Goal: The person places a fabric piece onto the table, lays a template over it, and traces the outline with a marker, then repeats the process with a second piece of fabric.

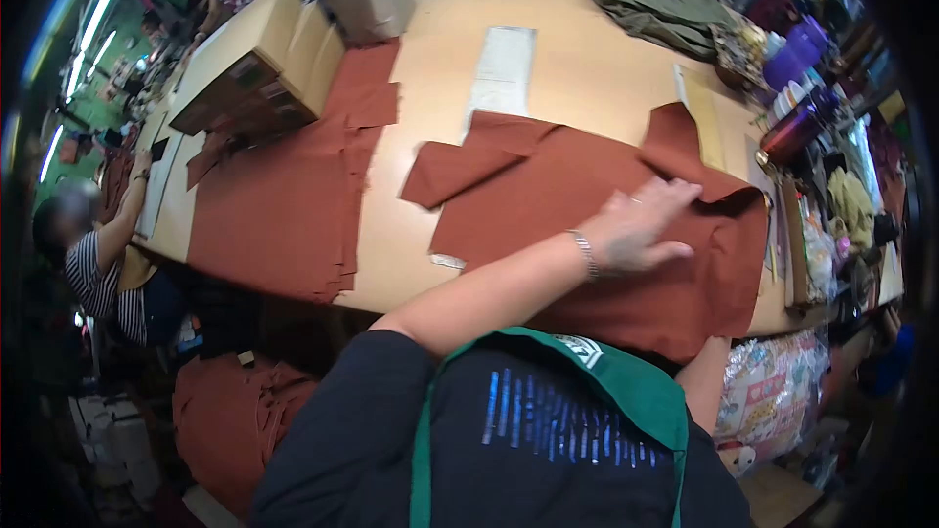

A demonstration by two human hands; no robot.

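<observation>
At the near table edge: I see the rust-brown cloth hanging over the rim of the table on the right, its lower hem draped below the tabletop.
Right edge: crowded with bottles and small clutter just beside the cloth's far corner; I read little room there.
Left of the cloth: a bare strip of tabletop, then a stack of the same brown fabric that also overhangs the near rim.
Far side: open wood with a pale paper strip, an olive garment and a cardboard box, all well apart from the hand.
Far left: a person in a striped shirt leans at the table's end.
Left hand: flat and spread, palm down on the cloth near its folded upper right corner, fingers pointing away, gripping nothing; a bracelet sits at the wrist.
Right hand: I cannot see it; only the right forearm shows, running up behind the hanging cloth.
</observation>
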